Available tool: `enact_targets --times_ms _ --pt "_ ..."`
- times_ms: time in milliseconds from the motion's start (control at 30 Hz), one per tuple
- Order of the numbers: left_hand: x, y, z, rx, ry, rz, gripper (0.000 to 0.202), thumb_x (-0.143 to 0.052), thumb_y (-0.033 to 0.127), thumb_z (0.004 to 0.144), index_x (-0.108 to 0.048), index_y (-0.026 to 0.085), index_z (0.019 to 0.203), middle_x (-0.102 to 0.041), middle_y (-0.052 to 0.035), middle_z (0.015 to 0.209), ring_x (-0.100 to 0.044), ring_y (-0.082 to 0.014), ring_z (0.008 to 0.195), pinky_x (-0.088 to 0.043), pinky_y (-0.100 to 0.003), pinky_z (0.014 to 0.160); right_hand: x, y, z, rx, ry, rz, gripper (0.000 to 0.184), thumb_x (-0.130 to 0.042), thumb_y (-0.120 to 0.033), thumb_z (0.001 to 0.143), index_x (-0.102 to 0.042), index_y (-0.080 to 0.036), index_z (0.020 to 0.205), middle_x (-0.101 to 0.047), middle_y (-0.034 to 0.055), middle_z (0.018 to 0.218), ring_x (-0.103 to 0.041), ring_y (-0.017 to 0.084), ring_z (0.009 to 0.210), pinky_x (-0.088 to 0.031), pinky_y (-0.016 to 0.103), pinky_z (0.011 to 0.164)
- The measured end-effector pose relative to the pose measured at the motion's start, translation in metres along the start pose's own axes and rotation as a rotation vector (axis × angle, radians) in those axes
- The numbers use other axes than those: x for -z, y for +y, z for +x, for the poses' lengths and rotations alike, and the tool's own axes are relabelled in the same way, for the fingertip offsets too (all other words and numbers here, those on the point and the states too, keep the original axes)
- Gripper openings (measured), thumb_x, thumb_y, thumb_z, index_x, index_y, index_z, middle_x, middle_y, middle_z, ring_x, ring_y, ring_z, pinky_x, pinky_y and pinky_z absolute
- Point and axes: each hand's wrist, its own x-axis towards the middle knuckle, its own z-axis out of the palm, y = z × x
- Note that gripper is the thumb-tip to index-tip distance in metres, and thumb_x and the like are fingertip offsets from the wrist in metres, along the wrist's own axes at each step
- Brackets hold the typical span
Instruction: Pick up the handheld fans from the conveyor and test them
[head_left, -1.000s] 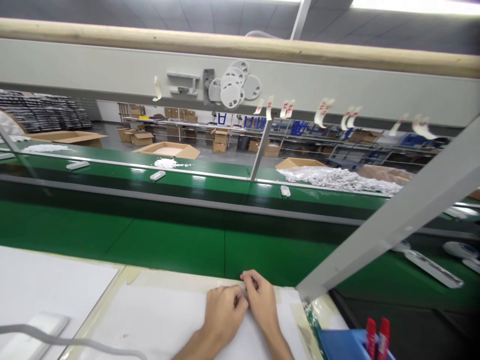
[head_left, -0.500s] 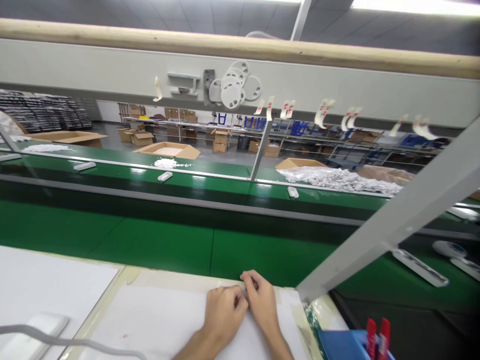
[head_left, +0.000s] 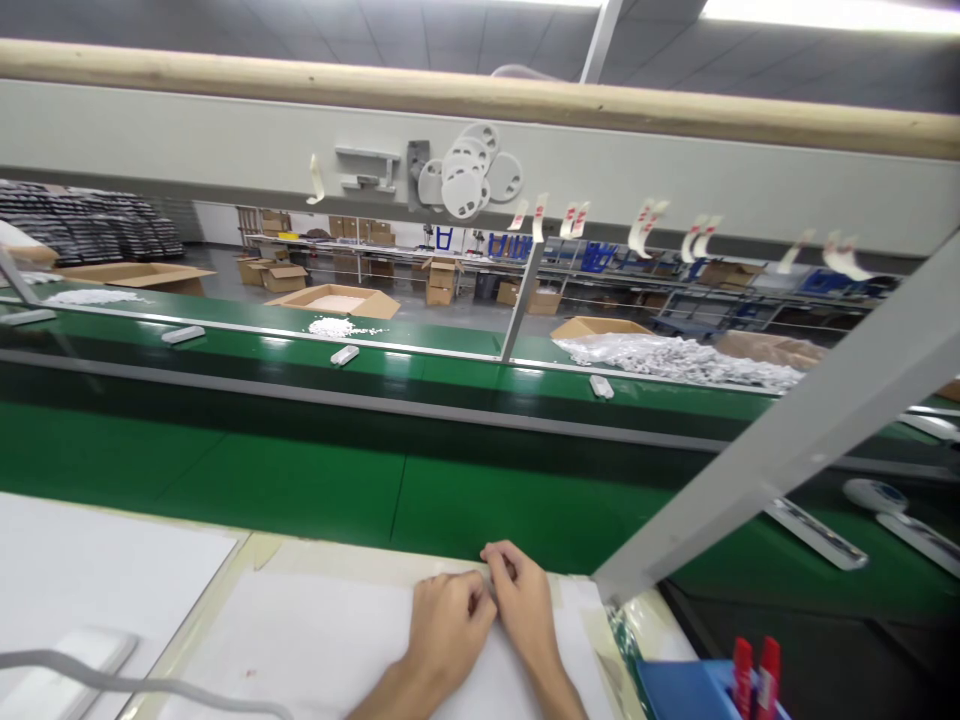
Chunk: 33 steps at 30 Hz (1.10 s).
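My left hand (head_left: 450,622) rests on the white worktop (head_left: 330,620), its fingers curled into a loose fist with nothing visible in it. Beside it lies my right hand (head_left: 523,598), also closed, thumb against the bent fingers and no object showing. The two hands touch or nearly touch at the thumbs. Just beyond them runs the near green belt (head_left: 315,490), and the right hand's knuckles reach its edge.
A slanted metal post (head_left: 750,450) stands right of my hands. Red markers (head_left: 766,675) stand in a blue bin (head_left: 675,690). A grey cable (head_left: 150,685) crosses the left worktop. White housings (head_left: 817,533) lie on the near belt; smaller white pieces (head_left: 345,355) ride the far belt.
The near belt's seams and the white housings on it have shifted left. White pieces on the far belt have moved right. Both my hands have stayed still.
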Motion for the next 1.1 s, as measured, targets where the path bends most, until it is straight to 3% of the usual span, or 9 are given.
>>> enact_targets --times_ms 667,1100 --pt "-0.0017 -0.0021 0.0007 -0.008 0.013 -0.041 0.022 -0.046 0.026 0.085 -0.054 0.021 0.065 -0.064 0.0044 0.064 -0.052 -0.0124 0.060 -0.022 -0.029 0.061 0.0004 -0.0083 -0.0003 -0.039 -0.015 0.008 0.045 -0.044 -0.055 0.089 -0.065 -0.017 0.077 -0.068 0.0069 0.077 -0.059 0.023 0.074 -0.040 0.031 0.070" --pt "-0.0016 -0.0008 0.0005 0.004 0.009 -0.051 0.021 -0.047 0.026 0.083 -0.052 0.021 0.063 -0.062 0.0049 0.062 -0.050 -0.0123 0.059 -0.022 -0.029 0.060 -0.0006 0.0007 0.0002 -0.036 -0.025 -0.007 0.044 -0.044 -0.054 0.090 -0.067 -0.017 0.080 -0.069 0.0069 0.078 -0.060 0.022 0.074 -0.041 0.030 0.068"
